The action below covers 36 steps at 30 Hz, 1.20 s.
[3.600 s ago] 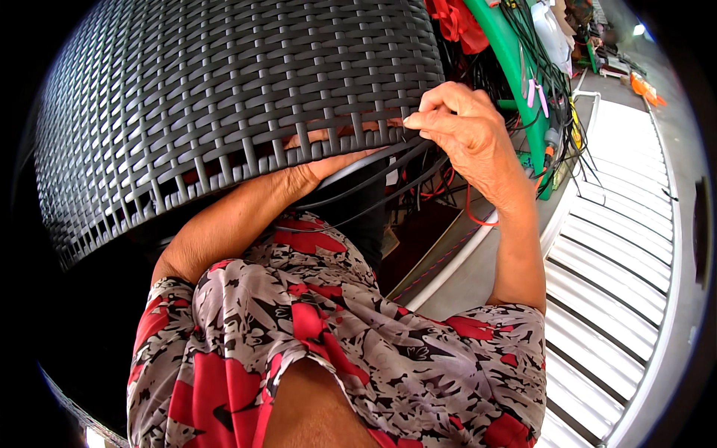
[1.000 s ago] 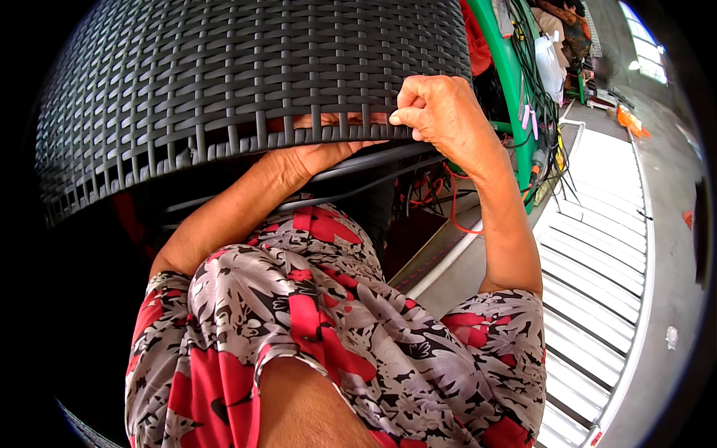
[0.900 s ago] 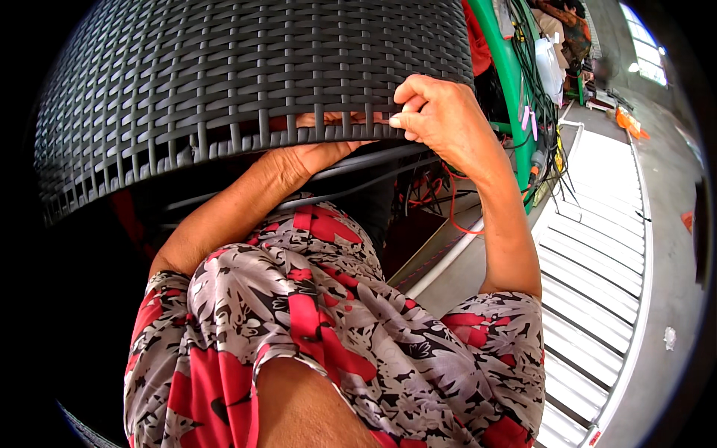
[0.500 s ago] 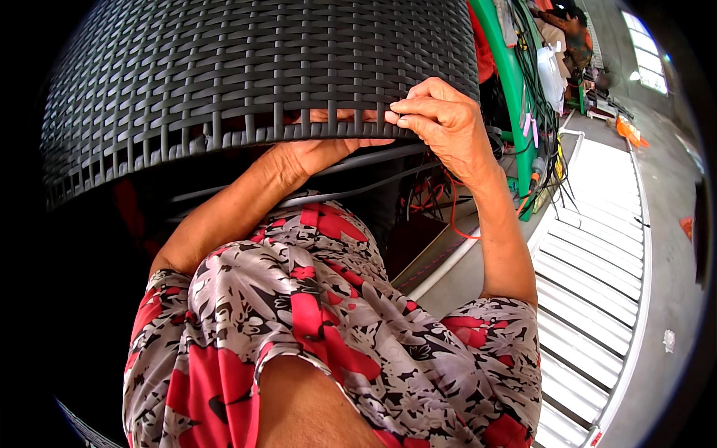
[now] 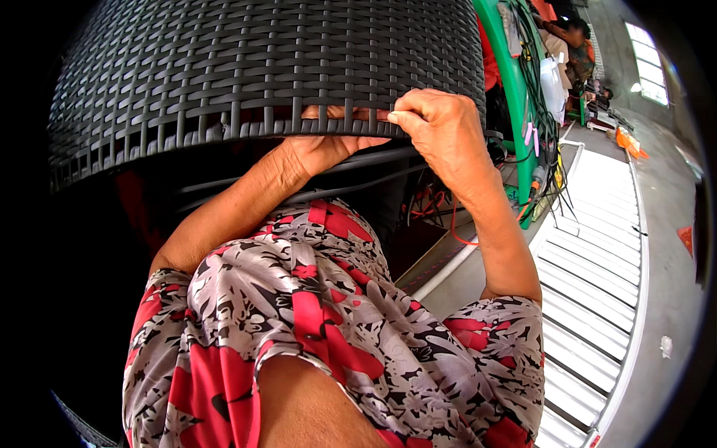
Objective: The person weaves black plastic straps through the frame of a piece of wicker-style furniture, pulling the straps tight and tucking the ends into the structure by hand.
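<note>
at upper centre, a strand at the woven panel's (image 5: 261, 67) lower edge is pinched by the closed right hand (image 5: 441, 138); the left hand (image 5: 321, 149) is tucked underneath, its grip hidden, seemingly as support.

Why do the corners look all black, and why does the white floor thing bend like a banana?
Head view: a fisheye lens makes a round picture, so the corners stay black and straight lines near the rim curve, like the white slatted panel. Daylight from the window brightens the right side, while under the grey woven basket it is deep shadow. The right hand at the basket's edge looks sharp.
</note>
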{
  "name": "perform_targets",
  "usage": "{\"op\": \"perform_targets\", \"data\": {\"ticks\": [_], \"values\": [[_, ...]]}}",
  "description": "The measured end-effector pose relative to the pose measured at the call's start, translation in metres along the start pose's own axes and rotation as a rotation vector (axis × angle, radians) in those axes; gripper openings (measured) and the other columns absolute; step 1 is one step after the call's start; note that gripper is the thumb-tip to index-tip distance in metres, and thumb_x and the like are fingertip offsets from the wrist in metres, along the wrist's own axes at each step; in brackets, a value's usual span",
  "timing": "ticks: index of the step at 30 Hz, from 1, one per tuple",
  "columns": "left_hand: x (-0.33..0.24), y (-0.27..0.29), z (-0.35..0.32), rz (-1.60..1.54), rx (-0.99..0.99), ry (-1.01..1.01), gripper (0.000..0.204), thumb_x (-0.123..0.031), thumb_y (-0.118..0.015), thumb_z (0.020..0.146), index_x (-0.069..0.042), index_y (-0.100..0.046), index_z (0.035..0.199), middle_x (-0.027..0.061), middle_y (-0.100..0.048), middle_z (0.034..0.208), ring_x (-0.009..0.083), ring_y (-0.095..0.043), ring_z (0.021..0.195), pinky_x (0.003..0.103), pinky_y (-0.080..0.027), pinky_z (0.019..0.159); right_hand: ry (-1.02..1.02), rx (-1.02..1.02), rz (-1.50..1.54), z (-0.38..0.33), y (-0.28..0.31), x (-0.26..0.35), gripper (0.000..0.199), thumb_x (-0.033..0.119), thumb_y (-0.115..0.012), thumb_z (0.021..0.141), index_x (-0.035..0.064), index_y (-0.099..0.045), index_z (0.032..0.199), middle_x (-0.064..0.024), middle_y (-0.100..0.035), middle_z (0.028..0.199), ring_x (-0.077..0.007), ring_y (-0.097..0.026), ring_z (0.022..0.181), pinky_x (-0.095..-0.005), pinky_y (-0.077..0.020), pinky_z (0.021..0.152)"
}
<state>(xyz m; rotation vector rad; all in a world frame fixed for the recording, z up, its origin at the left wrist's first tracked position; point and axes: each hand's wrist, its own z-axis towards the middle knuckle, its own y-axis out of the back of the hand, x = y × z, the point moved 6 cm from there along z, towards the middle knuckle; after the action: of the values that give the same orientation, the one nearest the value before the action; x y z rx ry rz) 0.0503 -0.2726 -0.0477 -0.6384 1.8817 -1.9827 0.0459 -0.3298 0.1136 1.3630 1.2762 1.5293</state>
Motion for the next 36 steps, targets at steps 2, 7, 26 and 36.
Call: {"op": "perform_targets", "data": {"ticks": [2, 7, 26, 36], "values": [[0.000, -0.003, -0.001, 0.003, -0.045, 0.002, 0.031, -0.020, -0.050, 0.088, -0.001, -0.058, 0.111, 0.0151, -0.062, 0.109, 0.0282, -0.061, 0.100, 0.047, -0.050, 0.090, 0.005, -0.016, -0.089, 0.002, -0.004, 0.006, 0.013, 0.010, -0.062, 0.079, -0.0020, -0.059, 0.074, -0.0189, -0.059, 0.069, -0.0355, -0.060, 0.065, -0.0428, -0.0485, 0.061], [0.003, 0.006, -0.001, -0.011, -0.086, 0.001, 0.029, -0.027, -0.054, 0.087, -0.004, -0.061, 0.104, 0.0102, -0.065, 0.098, 0.0258, -0.060, 0.100, 0.046, -0.050, 0.089, -0.103, 0.044, 0.117, 0.008, -0.012, -0.005, 0.011, 0.008, -0.064, 0.079, -0.0017, -0.059, 0.078, -0.0101, -0.057, 0.064, -0.0194, -0.056, 0.051, -0.0314, -0.0445, 0.050], [-0.011, 0.004, -0.013, -0.133, -0.099, -0.099, 0.018, -0.019, -0.059, 0.086, -0.006, -0.062, 0.099, 0.0071, -0.064, 0.105, 0.0231, -0.061, 0.099, 0.049, -0.049, 0.088, 0.010, -0.082, 0.184, -0.003, -0.019, 0.001, 0.020, 0.000, -0.068, 0.075, 0.0039, -0.069, 0.095, -0.0065, -0.057, 0.087, -0.0160, -0.059, 0.063, -0.0268, -0.0484, 0.059], [-0.009, 0.002, -0.017, -0.122, -0.230, -0.178, 0.014, -0.020, -0.059, 0.084, -0.011, -0.064, 0.094, 0.0053, -0.066, 0.096, 0.0244, -0.064, 0.090, 0.052, -0.050, 0.084, 0.232, -0.083, -0.212, 0.001, -0.022, 0.025, 0.012, 0.001, -0.067, 0.075, -0.0009, -0.064, 0.087, -0.0084, -0.057, 0.087, -0.0213, -0.062, 0.063, -0.0305, -0.0503, 0.053]]}}
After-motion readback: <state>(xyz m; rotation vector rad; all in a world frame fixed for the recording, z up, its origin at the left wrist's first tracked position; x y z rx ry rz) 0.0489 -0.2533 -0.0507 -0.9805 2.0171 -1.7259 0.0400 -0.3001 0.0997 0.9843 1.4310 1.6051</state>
